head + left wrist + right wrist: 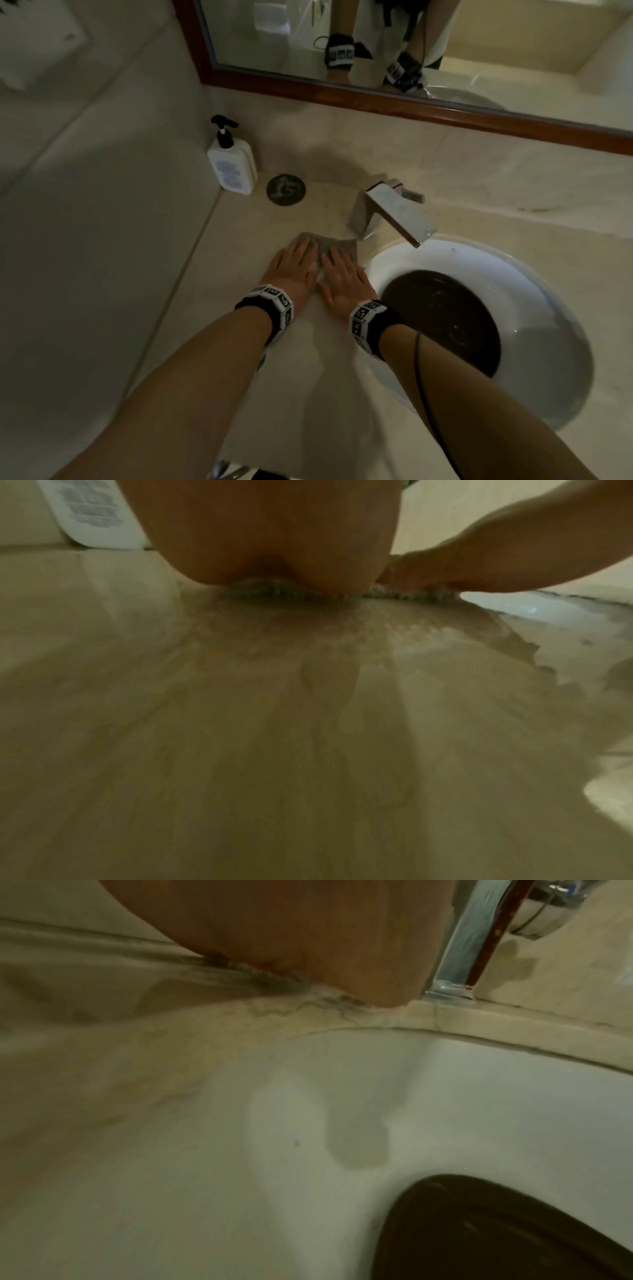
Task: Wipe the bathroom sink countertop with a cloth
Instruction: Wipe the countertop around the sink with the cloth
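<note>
A small grey cloth [334,245] lies flat on the beige stone countertop [239,246], just left of the sink basin [534,284] and in front of the faucet base. Both hands press on it with straight fingers, side by side. My left hand [294,260] covers its left part, my right hand [342,274] its right part near the basin rim. In the left wrist view the palm [267,534] rests on the cloth's fuzzy edge [274,591], with the right hand [496,561] beside it. The right wrist view shows the palm [308,934] above the cloth edge [267,977] and the white basin [445,1083].
A white pump bottle [233,161] stands at the back left corner, a round dark disc [286,189] beside it. The chrome faucet [394,209] juts over the basin, which holds a dark drain area [445,318]. A wood-framed mirror [411,106] runs behind.
</note>
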The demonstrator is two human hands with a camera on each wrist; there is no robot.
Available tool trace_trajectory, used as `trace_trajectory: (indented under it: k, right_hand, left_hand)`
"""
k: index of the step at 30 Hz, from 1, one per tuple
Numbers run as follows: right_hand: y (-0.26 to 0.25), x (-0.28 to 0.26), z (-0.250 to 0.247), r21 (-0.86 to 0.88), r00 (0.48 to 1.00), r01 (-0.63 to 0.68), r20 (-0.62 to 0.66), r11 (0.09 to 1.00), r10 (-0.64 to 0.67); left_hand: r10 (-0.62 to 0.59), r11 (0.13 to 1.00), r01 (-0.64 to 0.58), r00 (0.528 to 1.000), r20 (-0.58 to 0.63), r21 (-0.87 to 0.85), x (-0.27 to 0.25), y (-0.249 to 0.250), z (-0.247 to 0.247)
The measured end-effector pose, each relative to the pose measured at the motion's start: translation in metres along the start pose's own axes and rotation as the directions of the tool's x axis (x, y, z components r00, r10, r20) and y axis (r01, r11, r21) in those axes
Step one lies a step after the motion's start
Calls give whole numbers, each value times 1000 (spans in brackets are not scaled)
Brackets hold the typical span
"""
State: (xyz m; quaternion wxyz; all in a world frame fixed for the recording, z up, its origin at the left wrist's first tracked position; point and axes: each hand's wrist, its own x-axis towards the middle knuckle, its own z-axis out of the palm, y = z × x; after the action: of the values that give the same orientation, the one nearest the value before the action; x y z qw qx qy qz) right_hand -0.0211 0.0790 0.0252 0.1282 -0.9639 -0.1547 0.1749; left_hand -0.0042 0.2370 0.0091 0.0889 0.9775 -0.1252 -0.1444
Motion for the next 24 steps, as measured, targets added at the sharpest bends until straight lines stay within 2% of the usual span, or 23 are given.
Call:
trace_trajectory:
  k: [5, 11, 17, 24]
  right_hand:
    - [10, 29, -11, -17, 991, -83, -106, 996, 81]
    - [12, 49, -12, -8, 982, -130, -139, 991, 128]
    - [5, 37, -12, -1, 985, -122, -123, 993, 121]
    - [-14, -15, 5, 23, 997, -71, -12, 997, 71]
  left_hand:
    - [110, 989, -106, 994, -26, 103, 49, -1, -17]
    - [156, 986, -154, 987, -25, 72, 76, -12, -25]
    - [168, 982, -162, 984, -59, 98, 61, -11, -20]
    - [60, 996, -59, 998, -10, 72, 0, -1, 0]
